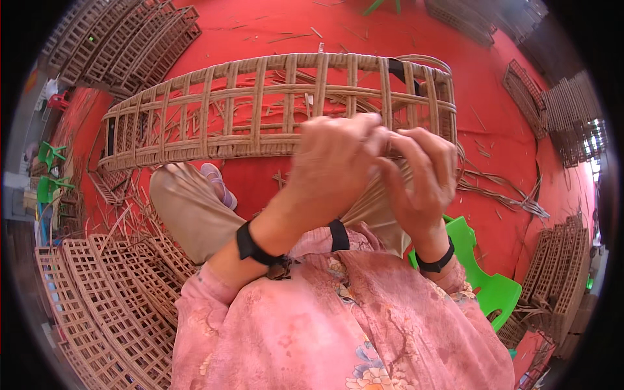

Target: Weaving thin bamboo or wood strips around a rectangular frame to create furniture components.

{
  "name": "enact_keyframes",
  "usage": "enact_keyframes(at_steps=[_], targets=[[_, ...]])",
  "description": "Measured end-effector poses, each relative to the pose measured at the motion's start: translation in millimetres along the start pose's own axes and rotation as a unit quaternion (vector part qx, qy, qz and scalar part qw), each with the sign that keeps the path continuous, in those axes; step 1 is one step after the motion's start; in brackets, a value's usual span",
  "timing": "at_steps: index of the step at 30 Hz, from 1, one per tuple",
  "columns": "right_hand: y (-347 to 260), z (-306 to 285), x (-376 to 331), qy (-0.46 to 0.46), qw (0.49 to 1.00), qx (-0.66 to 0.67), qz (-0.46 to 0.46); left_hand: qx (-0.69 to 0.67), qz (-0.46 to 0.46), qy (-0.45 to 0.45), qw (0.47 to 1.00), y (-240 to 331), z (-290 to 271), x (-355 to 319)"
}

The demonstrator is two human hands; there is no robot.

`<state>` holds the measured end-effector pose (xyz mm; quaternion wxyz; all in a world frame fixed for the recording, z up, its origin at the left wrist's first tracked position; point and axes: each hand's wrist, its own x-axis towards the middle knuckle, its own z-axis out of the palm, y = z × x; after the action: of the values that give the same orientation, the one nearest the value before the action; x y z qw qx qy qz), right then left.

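A long, curved brown wicker basket frame (pixel 227 144) lies across in front of my knees, its open lattice letting the floor show through. My left hand (pixel 338 153) is closed at the near rim, right of the middle, with its fingertips bent towards the other hand. Beside it, my right hand (pixel 422 172) has curled fingers, and its thumb and fingertips come close to the left ones. Whatever strand they pinch is hidden behind the fingers. Dark material (pixel 398 68) shows inside the frame's right end.
Stacks of wicker lattice pieces stand at far left (pixel 120 45), near left (pixel 107 292) and right (pixel 552 273). A green plastic chair (pixel 484 279) is by my right side. Loose strands (pixel 504 185) and offcuts lie on the red floor (pixel 260 29).
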<state>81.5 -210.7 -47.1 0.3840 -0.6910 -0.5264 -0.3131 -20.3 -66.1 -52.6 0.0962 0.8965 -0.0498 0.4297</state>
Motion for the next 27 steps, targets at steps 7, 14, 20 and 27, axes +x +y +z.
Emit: enact_keyframes(at_steps=[7, 14, 20, 27], targets=[[-31, 28, 20, -0.117, 0.993, -0.007, -0.016, 0.099, -0.037, -0.006, 0.994, -35, -41, -25], [-32, 29, 19, -0.107, 0.993, -0.039, -0.015, 0.032, -0.023, 0.057, 0.998, -36, -25, -37], [-52, 37, 30, -0.075, 0.996, -0.031, -0.038, 0.038, -0.010, 0.069, 0.997, -47, -42, -47], [-98, 82, 56, -0.145, 0.986, 0.036, -0.077, 0.109, -0.125, -0.011, 0.986, -88, -117, -78]])
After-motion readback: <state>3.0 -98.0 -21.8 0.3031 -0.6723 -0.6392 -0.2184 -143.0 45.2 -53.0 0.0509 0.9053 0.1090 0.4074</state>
